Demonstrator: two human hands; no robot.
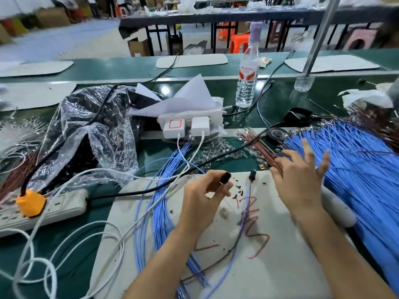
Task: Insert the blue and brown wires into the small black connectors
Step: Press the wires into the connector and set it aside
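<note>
Two grips are at work over the white board [280,266] on the green surface [149,154]. The left grip [205,192] is curled round one small black connector [225,176]. Its end pokes out past the fingers toward the right grip, I think so a wire can slide straight in. The right grip [300,178] is released, with fingers spread and straight. Its fingertips touch the brown wires [262,147] just ahead of it, and it looks to be picking the next one.

The big fan of blue wires [356,169] lies right beside that grip, all running the same way, likely so each is easy to grab. Between the two grips lies a done piece [252,175]: a black connector with a blue and a brown wire trailing back toward the person. Spare connectors [238,193] are sprinkled just beside the left grip's fingers. A bundle of blue wires [164,201] lies to the left of the left grip.

Far ahead of both grips stands a water bottle [248,76] with a red label, but its words are too blurry to read. Red scribbles [252,219] on the board spell nothing I can make out.
</note>
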